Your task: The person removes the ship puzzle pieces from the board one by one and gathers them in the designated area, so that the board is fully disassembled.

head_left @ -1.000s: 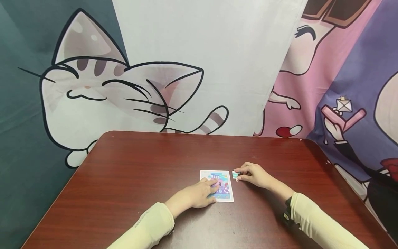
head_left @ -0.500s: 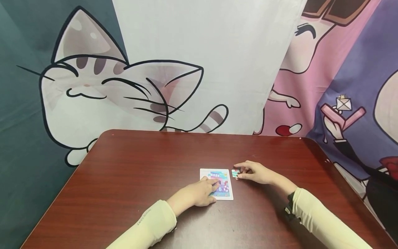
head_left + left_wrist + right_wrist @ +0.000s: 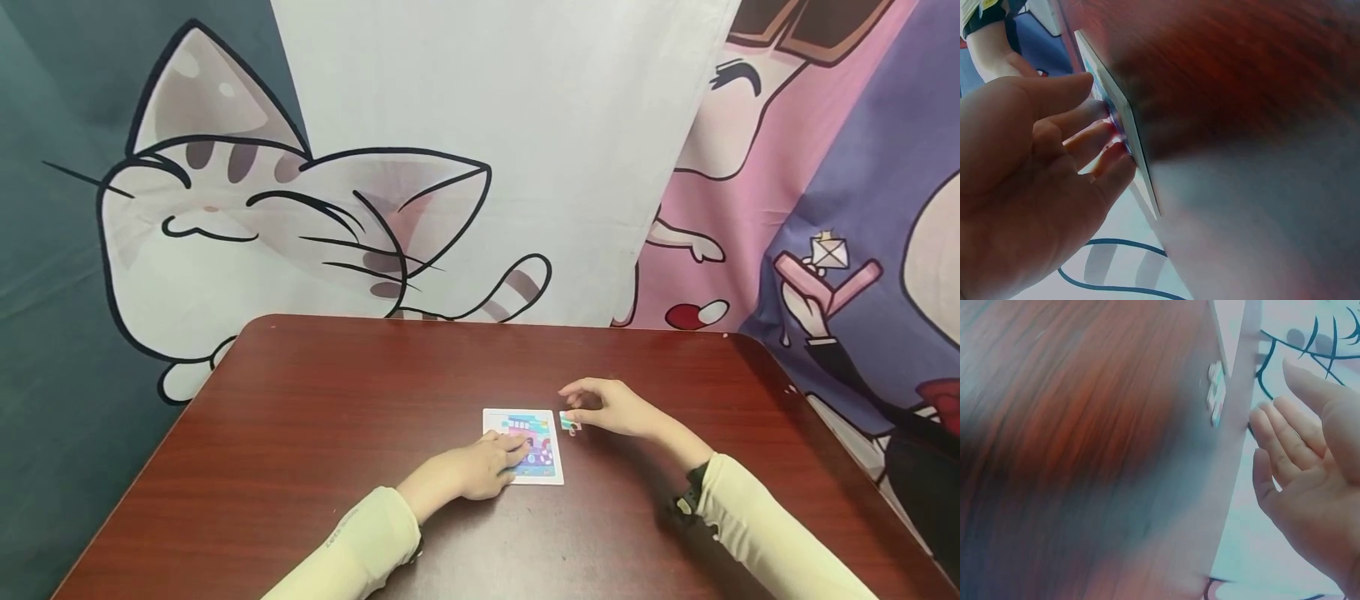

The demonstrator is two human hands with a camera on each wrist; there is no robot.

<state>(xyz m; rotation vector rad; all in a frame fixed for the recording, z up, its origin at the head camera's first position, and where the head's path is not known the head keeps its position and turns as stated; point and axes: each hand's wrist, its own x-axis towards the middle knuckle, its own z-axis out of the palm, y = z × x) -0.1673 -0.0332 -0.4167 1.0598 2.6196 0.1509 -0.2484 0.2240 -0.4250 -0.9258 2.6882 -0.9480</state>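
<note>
A square jigsaw puzzle with a white frame and a colourful picture lies flat on the table. My left hand rests its fingertips on the picture, fingers fairly straight, covering the puzzle's left part. In the left wrist view, the fingers reach over the frame's pale edge. Just right of the frame lies a small loose puzzle piece, striped in light colours. My right hand hovers beside that piece with loosely bent fingers. The right wrist view shows the piece on the tabletop, apart from the right hand.
The reddish-brown wooden table extends around the puzzle on all sides. Behind its far edge hangs a cloth backdrop printed with a cartoon cat and other figures. Light sleeves cover both forearms.
The right hand has loosened its fingers from the loose piece and lifted slightly; the piece stays beside the frame. The left hand has stayed on the puzzle, with only a slight shift.
</note>
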